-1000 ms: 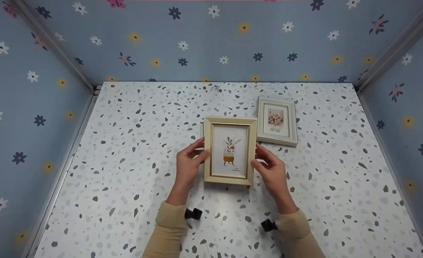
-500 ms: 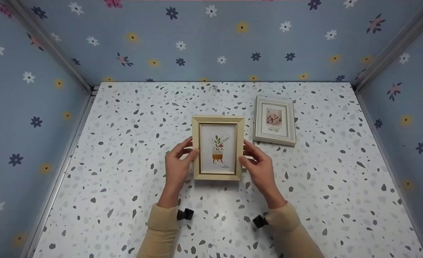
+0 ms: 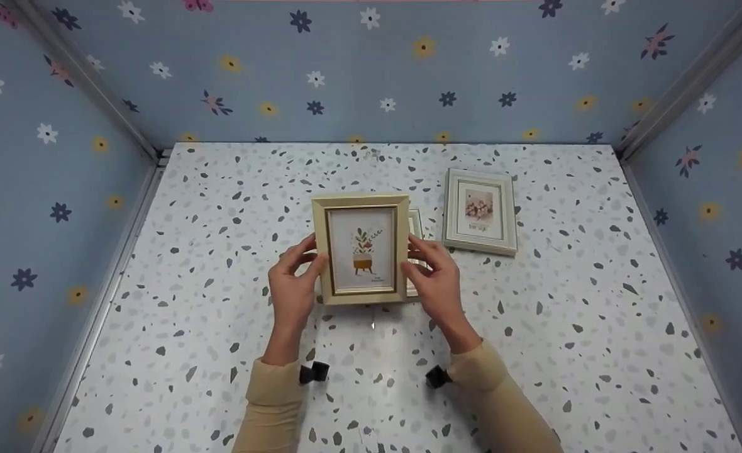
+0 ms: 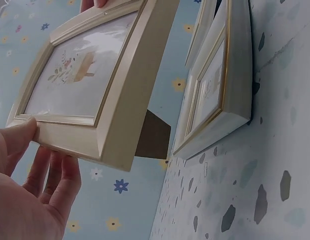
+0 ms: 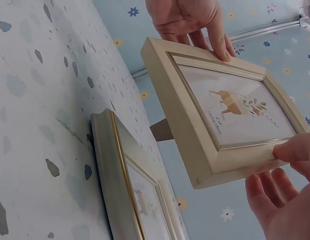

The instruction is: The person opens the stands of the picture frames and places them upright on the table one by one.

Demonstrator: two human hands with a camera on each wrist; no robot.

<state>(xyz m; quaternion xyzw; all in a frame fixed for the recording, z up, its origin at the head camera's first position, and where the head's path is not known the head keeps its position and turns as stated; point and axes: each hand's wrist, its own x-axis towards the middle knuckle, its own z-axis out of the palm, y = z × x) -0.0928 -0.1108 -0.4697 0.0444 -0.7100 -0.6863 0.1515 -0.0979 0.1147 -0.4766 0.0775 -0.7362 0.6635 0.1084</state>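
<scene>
A cream picture frame [image 3: 328, 251] with a potted-plant print is raised off the table, face toward the head camera. My left hand [image 3: 294, 280] grips its left side, thumb on the front and fingers behind. On the opposite side my right hand [image 3: 435, 283] holds it the same way. A brown stand leg [image 4: 154, 137] sticks out from its back in the left wrist view. Beneath it, a second frame [image 3: 415, 220] lies on the table, mostly hidden in the head view; the right wrist view shows this lying frame's gold-lined edge [image 5: 114, 170].
A pale frame [image 3: 480, 242] with a pink flower print lies face up at the back right. The white speckled table [image 3: 220, 220] is enclosed by blue flowered walls [image 3: 346, 63] at the back and both sides.
Both hands have carried the plant-print frame to the left and slightly up in the head view. More of the right side of the frame lying beneath it now shows.
</scene>
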